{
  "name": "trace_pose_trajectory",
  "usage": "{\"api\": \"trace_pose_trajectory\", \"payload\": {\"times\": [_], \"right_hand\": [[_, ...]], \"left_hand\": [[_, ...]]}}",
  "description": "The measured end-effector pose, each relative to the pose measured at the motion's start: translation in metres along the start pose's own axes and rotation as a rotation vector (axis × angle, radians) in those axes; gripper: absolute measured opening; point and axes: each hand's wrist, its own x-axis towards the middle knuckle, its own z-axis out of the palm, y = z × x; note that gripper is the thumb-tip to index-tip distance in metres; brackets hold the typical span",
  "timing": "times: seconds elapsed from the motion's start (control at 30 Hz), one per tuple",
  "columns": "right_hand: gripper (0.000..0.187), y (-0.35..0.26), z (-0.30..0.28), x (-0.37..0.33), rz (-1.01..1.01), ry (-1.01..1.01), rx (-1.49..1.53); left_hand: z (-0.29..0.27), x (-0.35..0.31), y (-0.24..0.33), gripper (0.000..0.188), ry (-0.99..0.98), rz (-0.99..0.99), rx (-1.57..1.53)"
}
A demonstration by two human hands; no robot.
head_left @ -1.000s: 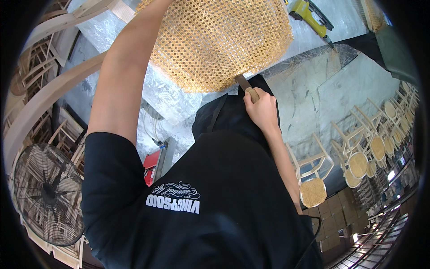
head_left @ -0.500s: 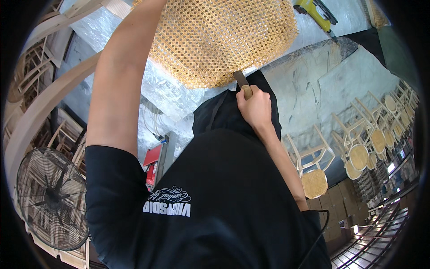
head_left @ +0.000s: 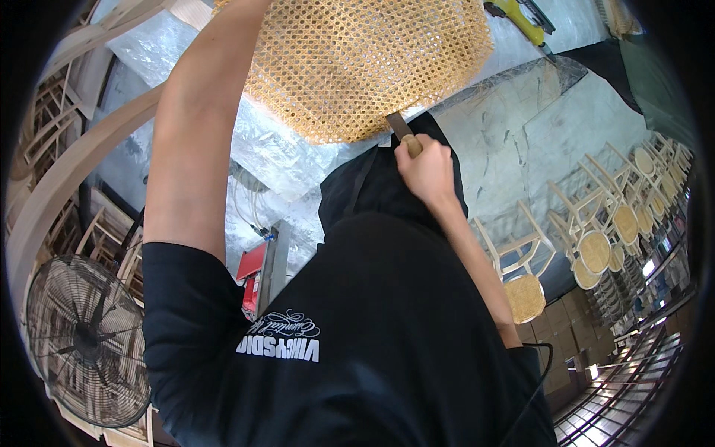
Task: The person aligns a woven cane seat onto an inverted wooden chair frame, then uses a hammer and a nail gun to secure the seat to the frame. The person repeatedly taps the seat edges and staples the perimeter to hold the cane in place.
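A sheet of woven cane webbing (head_left: 357,67), honey-coloured with a frayed rim, fills the upper middle. My right hand (head_left: 427,170) is closed around the wooden handle of a flat-bladed hand tool, much like a chisel (head_left: 400,127). Its dark, wide blade reaches up to the webbing's near edge, and I cannot tell whether its tip goes under the cane. My bare left arm stretches up past the left side of the webbing, and its hand lies beyond the upper edge of the picture.
A yellow-green air tool (head_left: 521,24) lies on the plastic-covered surface at the upper right. Light wooden frames curve along the left, above a black fan (head_left: 87,341). Red equipment (head_left: 252,264) stands by my left side. Several chairs with cane seats (head_left: 525,298) stand at the right.
The view has shifted slightly, with the webbing and air tool a little higher and farther left. My right hand keeps its grip on the chisel, whose blade stays at the webbing's edge.
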Motion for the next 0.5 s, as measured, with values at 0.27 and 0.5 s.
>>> {"api": "trace_pose_trajectory", "payload": {"times": [0.27, 0.5], "right_hand": [[0.033, 0.009, -0.005, 0.005, -0.094, -0.041, 0.006], [0.028, 0.036, -0.021, 0.007, -0.091, 0.169, -0.074]], "left_hand": [[0.021, 0.01, -0.023, 0.041, 0.001, 0.194, 0.128], [0.014, 0.011, -0.018, 0.044, -0.039, 0.108, 0.081]]}}
